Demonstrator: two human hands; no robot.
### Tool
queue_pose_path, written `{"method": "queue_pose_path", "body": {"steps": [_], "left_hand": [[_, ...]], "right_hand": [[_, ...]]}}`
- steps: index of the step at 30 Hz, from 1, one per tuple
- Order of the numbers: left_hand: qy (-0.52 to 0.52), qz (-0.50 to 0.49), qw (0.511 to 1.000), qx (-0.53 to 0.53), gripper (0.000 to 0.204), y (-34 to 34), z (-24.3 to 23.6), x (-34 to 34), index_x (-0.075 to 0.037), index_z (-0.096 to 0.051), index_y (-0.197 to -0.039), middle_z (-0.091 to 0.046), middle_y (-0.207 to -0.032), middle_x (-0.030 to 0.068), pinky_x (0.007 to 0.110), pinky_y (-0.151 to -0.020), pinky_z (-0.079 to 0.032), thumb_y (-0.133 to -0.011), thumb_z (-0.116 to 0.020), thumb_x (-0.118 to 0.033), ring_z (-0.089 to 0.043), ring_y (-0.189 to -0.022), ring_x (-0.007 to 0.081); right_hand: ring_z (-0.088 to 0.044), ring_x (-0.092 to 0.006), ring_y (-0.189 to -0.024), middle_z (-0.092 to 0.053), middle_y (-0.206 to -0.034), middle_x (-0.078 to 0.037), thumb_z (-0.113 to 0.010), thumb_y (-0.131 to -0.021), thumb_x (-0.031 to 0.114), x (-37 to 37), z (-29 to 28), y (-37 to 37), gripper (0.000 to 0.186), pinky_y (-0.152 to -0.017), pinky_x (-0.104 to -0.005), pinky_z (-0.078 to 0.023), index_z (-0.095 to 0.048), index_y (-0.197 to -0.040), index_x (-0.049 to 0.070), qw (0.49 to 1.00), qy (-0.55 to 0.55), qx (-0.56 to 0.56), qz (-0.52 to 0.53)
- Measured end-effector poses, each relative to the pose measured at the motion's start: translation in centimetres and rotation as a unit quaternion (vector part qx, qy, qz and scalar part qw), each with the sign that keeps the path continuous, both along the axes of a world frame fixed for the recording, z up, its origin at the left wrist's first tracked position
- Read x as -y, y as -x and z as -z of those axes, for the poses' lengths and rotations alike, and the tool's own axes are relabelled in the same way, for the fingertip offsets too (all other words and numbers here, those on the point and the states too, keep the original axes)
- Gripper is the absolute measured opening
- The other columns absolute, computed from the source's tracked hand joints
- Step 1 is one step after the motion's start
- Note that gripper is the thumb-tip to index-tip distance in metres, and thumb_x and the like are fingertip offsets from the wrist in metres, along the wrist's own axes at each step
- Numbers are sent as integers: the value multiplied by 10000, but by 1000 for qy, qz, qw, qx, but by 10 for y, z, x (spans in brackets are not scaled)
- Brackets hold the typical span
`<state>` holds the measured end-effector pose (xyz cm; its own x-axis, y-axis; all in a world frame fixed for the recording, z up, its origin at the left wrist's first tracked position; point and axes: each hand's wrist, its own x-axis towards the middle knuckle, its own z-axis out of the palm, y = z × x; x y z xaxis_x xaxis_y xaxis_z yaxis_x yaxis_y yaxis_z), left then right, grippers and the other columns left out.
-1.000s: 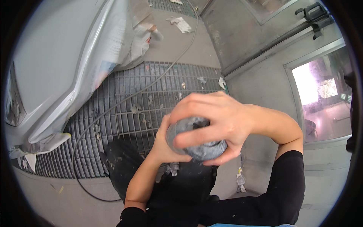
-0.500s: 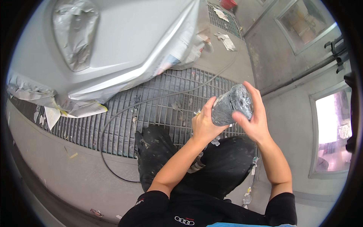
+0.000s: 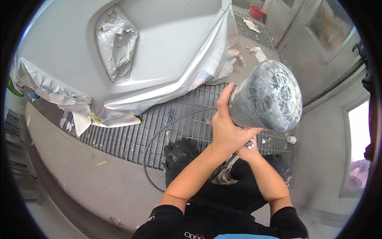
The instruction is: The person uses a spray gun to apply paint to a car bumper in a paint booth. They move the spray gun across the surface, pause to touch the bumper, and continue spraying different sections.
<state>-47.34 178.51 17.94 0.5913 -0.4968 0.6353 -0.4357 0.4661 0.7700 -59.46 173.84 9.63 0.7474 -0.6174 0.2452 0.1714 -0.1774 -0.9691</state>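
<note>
Left hand (image 3: 227,133) wrapped around the narrow end of a grey taped cup (image 3: 266,96), grip closed on it. Right hand (image 3: 246,150) tucked beneath, grip hidden, cannot tell. Below: metal floor grate (image 3: 131,137); beyond: masked car body (image 3: 159,51).

Grey booth, floor grate (image 3: 131,135), bright window (image 3: 360,147)

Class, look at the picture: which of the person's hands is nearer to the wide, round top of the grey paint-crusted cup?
Left. The left hand wraps the cup's narrow neck just beside that top; the right hand sits lower, beneath the left hand.
</note>
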Motion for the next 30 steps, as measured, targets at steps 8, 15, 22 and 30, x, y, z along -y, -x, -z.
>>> {"method": "queue_pose_path", "body": {"steps": [8,15,22,30], "left_hand": [[-221,-62,963,144,821,-30,118,-107,62,-396,-1490,-503,-1471,277,483,-1156,-397,-809,-817,-119,-515,-1341,430],[-659,-136,739,-42,985,-16,266,-246,133,-299,-1546,-253,-1620,374,503,-1232,-280,-952,-656,-566,-283,-1498,508],[-603,-60,776,174,789,6,253,-280,180,-394,-1465,-336,-1573,393,502,-1226,-305,-982,-684,-372,-339,-1475,515],[-504,55,814,284,234,-59,140,-250,-29,-750,-888,-752,-1150,116,462,-1024,-522,-766,-883,-176,-689,-1151,358]], "right_hand": [[-580,-58,-616,-729,-1068,-120,-609,-961,26,27,-52,-3,182,-515,-216,-454,-683,-1117,-33,997,-64,3,40],[-662,-135,-873,-712,-1033,-98,-616,-1044,141,34,-57,-9,250,-514,-229,-414,-622,-1262,19,990,-104,31,93],[-586,-31,-633,-756,-959,-49,-711,-987,119,27,-55,-26,194,-498,-200,-430,-731,-1143,4,989,-129,58,48],[-651,-91,-788,-735,-1005,-101,-671,-1014,146,28,-53,-39,234,-500,-221,-434,-691,-1177,-20,990,-134,30,-3]]}}
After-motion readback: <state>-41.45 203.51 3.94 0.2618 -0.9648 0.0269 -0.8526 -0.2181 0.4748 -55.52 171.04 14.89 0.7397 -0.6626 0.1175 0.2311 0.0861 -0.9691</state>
